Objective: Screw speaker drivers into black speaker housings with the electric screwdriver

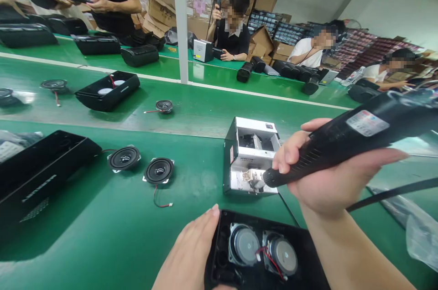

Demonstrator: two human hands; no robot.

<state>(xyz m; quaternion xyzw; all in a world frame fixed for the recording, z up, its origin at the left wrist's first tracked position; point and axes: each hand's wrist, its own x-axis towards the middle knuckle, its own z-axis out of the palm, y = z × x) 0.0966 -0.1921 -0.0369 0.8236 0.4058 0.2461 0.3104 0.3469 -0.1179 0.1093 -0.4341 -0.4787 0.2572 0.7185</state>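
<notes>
Head view: right hand (328, 176) is wrapped tight round a black electric screwdriver (349, 144), its tip poked into the white screw feeder box (251, 157) just ahead of the knuckles. Left hand (191, 253) lies flat, fingers together, pressed on the left edge of the open speaker housing (267, 253), right below the right wrist on the green table (102, 235). Risk, I'd say: the housing skids if that palm eases off, or the tip snags the red wire. Housing looks black, with two round grey drivers seated side by side
</notes>
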